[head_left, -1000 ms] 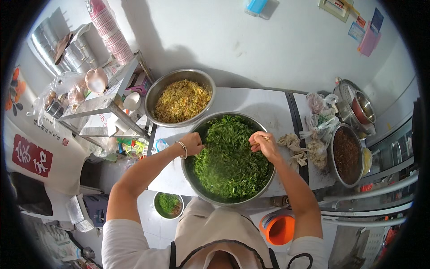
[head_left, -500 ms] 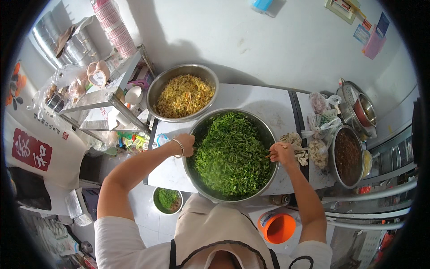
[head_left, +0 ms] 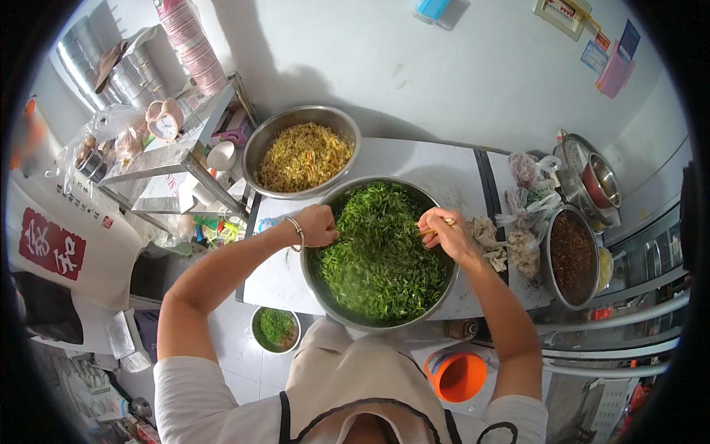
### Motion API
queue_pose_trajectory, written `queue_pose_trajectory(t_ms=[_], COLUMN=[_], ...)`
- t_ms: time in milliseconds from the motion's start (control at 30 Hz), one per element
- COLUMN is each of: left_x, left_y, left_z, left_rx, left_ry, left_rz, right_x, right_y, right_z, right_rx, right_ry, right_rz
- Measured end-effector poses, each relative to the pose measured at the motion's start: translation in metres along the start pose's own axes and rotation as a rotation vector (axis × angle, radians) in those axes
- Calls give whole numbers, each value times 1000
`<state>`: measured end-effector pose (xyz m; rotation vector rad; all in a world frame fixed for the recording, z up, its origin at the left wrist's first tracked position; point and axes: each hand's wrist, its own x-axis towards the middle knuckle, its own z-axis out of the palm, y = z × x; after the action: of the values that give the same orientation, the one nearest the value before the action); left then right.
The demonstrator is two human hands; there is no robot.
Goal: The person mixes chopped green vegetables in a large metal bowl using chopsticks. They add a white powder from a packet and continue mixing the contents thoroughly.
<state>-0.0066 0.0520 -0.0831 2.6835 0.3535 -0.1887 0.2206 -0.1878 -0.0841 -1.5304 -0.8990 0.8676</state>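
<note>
So the left hand (head_left: 319, 226) was balled into a fist over the left side of the big bowl (head_left: 421, 197), fingers tucked under, and I couldn't tell whether it had hold of anything. The right hand (head_left: 445, 231) was curled up, pinching a thin yellowish stick (head_left: 427, 232) over the right side. Most of the stick was covered by the fingers, so no clue if there was a second one alongside.

The chopped greens (head_left: 377, 274) filled the big bowl and hid its bottom completely. That bowl sat at the front edge of the surface (head_left: 451, 170) and blocked a stretch of that edge. The back left corner was hidden by another bowl (head_left: 253, 157) of yellow mix (head_left: 305, 157). Plastic bags (head_left: 529, 192) near the back right were a jumble, contents hard to make out.

Counts: two hands, one bracelet (head_left: 297, 232), three wide bowls with food, including the brown-filled bowl (head_left: 552, 266) toward the right end. Crumpled cloth (head_left: 488, 240) lay right of the greens, one piece or several, dunno. Below the front edge: one small bowl (head_left: 256, 337), one orange bucket (head_left: 458, 377).
</note>
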Motion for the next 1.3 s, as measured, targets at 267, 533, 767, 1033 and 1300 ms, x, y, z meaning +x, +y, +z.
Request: queue_pose_trajectory(t_ms=[267, 533, 767, 1033, 1300], left_x=[-7, 13, 4, -22, -11], left_y=[15, -31, -26, 27, -38], left_z=[-24, 61, 48, -42, 38], left_rx=[454, -219, -208, 176, 249], left_ry=[-404, -173, -118, -36, -329], left_rz=[-289, -222, -141, 40, -245], right_x=[-37, -10, -5, -36, -42], right_y=[31, 108, 71, -53, 81], right_z=[-44, -5, 0, -15, -32], right_rx=[-592, 294, 209, -217, -135], right_ry=[71, 301, 146, -67, 164], right_rz=[96, 260, 123, -1, 157])
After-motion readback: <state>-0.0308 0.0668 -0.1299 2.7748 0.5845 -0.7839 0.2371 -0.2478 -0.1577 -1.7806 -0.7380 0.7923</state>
